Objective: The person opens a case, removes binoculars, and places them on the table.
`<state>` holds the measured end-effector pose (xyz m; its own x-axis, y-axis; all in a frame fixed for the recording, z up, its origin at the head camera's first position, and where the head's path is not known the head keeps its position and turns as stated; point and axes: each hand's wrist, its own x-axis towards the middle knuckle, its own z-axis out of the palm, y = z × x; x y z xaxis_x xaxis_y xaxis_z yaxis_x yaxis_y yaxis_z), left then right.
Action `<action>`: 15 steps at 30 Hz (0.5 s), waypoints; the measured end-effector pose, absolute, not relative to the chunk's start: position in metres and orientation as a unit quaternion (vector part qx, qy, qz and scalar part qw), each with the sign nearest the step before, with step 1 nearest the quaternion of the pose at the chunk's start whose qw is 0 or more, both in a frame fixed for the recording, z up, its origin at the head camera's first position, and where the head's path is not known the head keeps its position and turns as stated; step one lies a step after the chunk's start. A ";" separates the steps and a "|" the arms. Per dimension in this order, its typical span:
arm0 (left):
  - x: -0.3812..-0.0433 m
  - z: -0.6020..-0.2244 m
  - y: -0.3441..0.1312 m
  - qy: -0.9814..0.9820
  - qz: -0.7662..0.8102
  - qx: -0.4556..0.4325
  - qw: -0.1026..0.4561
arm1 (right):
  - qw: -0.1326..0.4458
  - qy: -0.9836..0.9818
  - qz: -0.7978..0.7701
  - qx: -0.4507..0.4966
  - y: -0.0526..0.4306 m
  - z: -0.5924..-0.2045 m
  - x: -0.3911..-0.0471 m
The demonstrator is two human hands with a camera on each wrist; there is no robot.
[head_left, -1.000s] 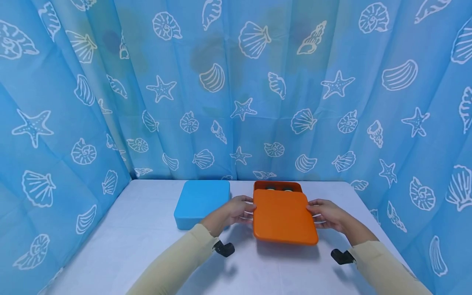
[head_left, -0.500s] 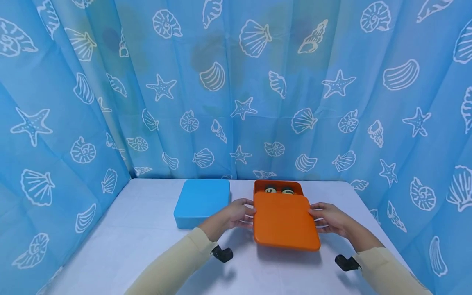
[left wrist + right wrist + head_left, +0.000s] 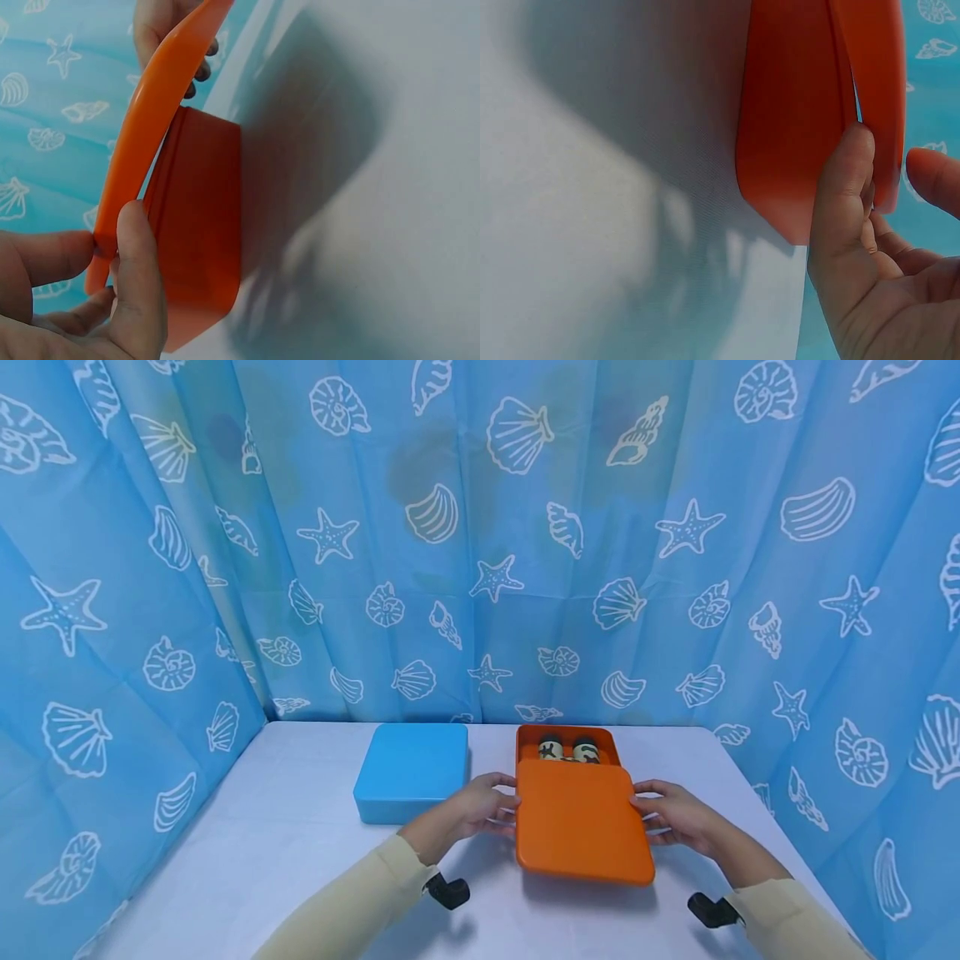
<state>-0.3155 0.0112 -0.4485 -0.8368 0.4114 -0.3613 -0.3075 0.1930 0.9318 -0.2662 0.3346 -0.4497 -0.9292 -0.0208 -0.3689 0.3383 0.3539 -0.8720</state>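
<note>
An orange lid slants over the front of an orange box, its near edge overhanging the table. My left hand pinches the lid's left side, with thumb above and fingers beneath, as the left wrist view of the lid shows. On the opposite side my right hand holds the lid's edge; in the right wrist view its fingers lie under the lid. At the box's uncovered back show two camouflage-patterned barrels with dark ends, resembling binoculars; their front part is hidden.
A closed light-blue box stands left of the orange one, close to my left hand. Both rest on a white-covered table. Blue curtains with shell prints surround the table's back and sides.
Both hands have drawn the lid toward me, off the back of the box. More of the camouflage binoculars has come into view. The blue box has stayed put.
</note>
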 end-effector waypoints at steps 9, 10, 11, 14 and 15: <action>-0.304 -0.449 0.009 0.711 0.640 0.047 0.286 | 0.152 0.807 -0.562 0.100 0.335 -0.455 -0.259; -0.303 -0.450 0.009 0.710 0.641 0.047 0.287 | 0.152 0.806 -0.563 0.100 0.335 -0.455 -0.258; -0.302 -0.450 0.008 0.711 0.640 0.048 0.286 | 0.152 0.806 -0.563 0.099 0.335 -0.456 -0.257; -0.298 -0.452 0.007 0.710 0.642 0.048 0.286 | 0.152 0.804 -0.565 0.100 0.335 -0.456 -0.253; -0.297 -0.453 0.007 0.709 0.643 0.048 0.287 | 0.152 0.804 -0.566 0.102 0.334 -0.455 -0.252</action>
